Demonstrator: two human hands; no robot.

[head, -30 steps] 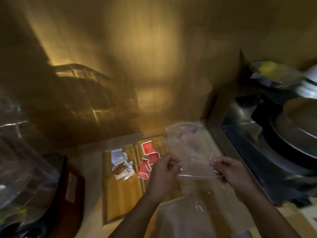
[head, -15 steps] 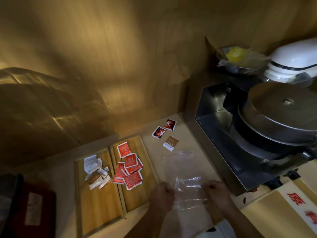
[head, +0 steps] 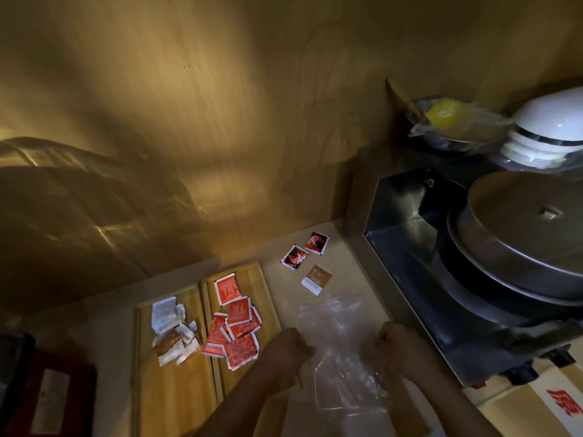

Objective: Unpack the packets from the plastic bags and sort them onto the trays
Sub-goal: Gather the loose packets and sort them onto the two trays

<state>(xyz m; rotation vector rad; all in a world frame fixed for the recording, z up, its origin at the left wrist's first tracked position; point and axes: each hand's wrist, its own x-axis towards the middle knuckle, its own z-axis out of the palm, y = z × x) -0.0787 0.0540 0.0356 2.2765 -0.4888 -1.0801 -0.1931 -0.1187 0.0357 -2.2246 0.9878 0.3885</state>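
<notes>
A clear plastic bag (head: 334,329) lies flat on the counter. My left hand (head: 288,350) grips its left side and my right hand (head: 394,346) grips its right side. Two wooden trays sit side by side to the left. The left tray (head: 170,392) holds several white and brown packets (head: 172,331). The right tray (head: 252,279) holds several red packets (head: 235,329). Beyond the bag, loose on the counter, lie two red-and-black packets (head: 306,252) and one brown packet (head: 316,279).
A steel stove box (head: 407,247) with a lidded pan (head: 530,234) bounds the counter on the right. A white dome lid (head: 555,121) and a bagged bowl (head: 451,121) sit behind it. A dark red box (head: 47,398) stands at the far left. A wooden wall rises behind.
The bag was held up in front of me and has come down flat onto the counter. Three loose packets now lie beyond it. My view tilted down and to the right.
</notes>
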